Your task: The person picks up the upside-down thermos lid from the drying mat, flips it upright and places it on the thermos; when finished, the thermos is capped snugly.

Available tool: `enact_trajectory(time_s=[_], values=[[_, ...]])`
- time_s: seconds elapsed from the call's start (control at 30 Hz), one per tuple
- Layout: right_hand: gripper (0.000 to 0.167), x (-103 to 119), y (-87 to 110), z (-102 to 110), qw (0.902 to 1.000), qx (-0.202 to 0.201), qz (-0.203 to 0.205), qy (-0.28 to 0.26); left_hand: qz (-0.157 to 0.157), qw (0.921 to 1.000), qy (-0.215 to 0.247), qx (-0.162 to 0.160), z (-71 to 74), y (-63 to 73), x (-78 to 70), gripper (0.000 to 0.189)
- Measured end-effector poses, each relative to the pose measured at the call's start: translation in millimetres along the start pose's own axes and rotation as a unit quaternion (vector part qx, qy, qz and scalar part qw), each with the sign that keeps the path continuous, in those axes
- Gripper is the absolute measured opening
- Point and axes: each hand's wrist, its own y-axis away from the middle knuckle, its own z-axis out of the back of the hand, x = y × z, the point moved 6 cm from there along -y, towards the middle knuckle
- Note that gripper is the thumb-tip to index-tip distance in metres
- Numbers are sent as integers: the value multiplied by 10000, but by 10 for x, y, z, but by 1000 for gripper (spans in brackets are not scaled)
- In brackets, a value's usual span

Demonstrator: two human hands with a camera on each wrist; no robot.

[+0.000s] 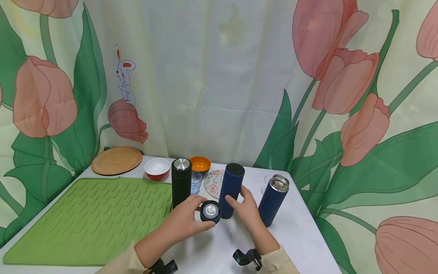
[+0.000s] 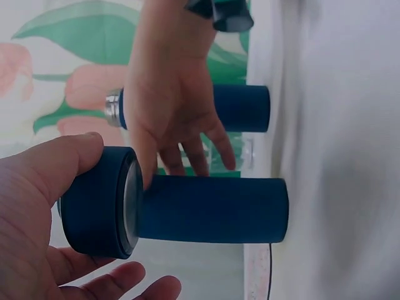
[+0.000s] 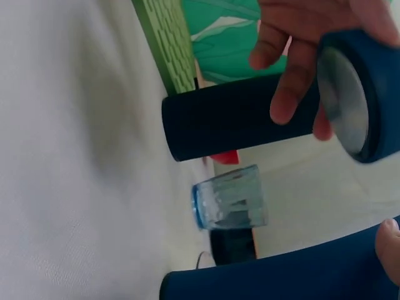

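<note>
My left hand (image 1: pixel 186 217) holds a dark blue flask lid (image 1: pixel 210 211) between thumb and fingers, its metal inner face turned outward. To the right of it stands a capped dark blue thermos flask (image 1: pixel 234 184), upright on the table. My right hand (image 1: pixel 247 211) grips this flask at its side: the thumb lies on the near face, and some fingertips are hidden behind it. Further right, a second blue thermos flask (image 1: pixel 273 203) stands uncapped, its steel mouth bare. Behind my left hand is a tall black flask (image 1: pixel 181 184) with a silver-topped cap.
A green ribbed mat (image 1: pixel 102 217) covers the table's left part. Behind it lie a round wooden board (image 1: pixel 117 160) and a red-and-white bowl (image 1: pixel 157 167). An orange bowl (image 1: pixel 200 163), a clear blue glass (image 3: pixel 231 200) and a round floral mat (image 1: pixel 215 182) are at the back.
</note>
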Motion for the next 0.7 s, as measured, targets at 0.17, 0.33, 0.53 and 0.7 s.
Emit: enact_trajectory(time_s=[0.17, 0.33, 0.53, 0.7], values=[[88, 51, 109, 66, 9999, -4, 147, 27, -59, 9999, -7, -146, 6, -48, 6, 65], [80, 144, 198, 141, 9995, 21, 297, 63, -74, 9997, 38, -218, 49, -42, 0, 60], [79, 158, 310, 187, 9995, 63, 215, 218, -74, 9998, 73, -180, 70, -30, -15, 59], [82, 204, 472, 223, 9982, 110, 163, 563, -117, 9998, 73, -164, 96, -24, -38, 59]])
